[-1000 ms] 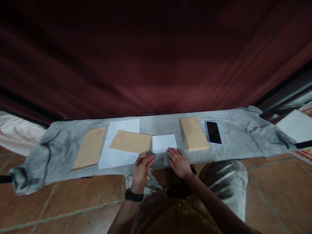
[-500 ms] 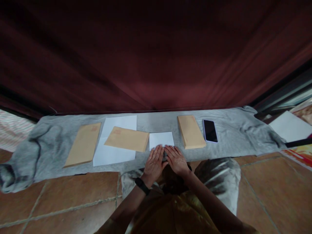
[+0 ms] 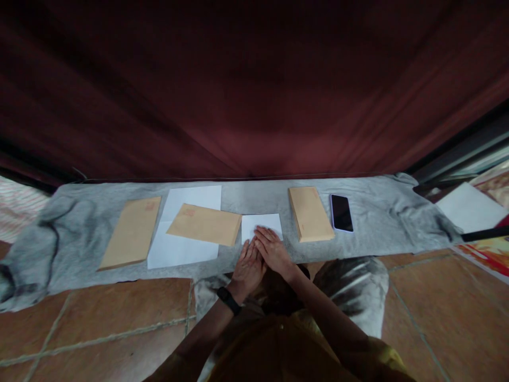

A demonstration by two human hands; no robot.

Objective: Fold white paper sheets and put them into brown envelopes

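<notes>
A small white sheet of paper [image 3: 260,220], apparently folded, lies flat in front of me. My right hand [image 3: 272,250] rests on it with fingers stretched out, pointing up and left. Close beside it, my left hand [image 3: 249,265] lies flat at the sheet's lower left edge, and the fingertips of both hands meet or overlap. A brown envelope [image 3: 204,224] lies just left of the small sheet, on top of larger white paper [image 3: 164,248]. Part of the small sheet is hidden under my hands.
Stacked brown envelopes [image 3: 311,213] lie to the right, with a phone [image 3: 341,213] beyond them. More brown envelopes [image 3: 131,232] are at the left. Everything rests on a grey cloth [image 3: 382,217], with a dark red curtain [image 3: 254,106] hanging behind it.
My right hand has slid left and slightly up over the small sheet, toward my left hand. My left hand stays near the sheet's lower edge. The view has shifted slightly.
</notes>
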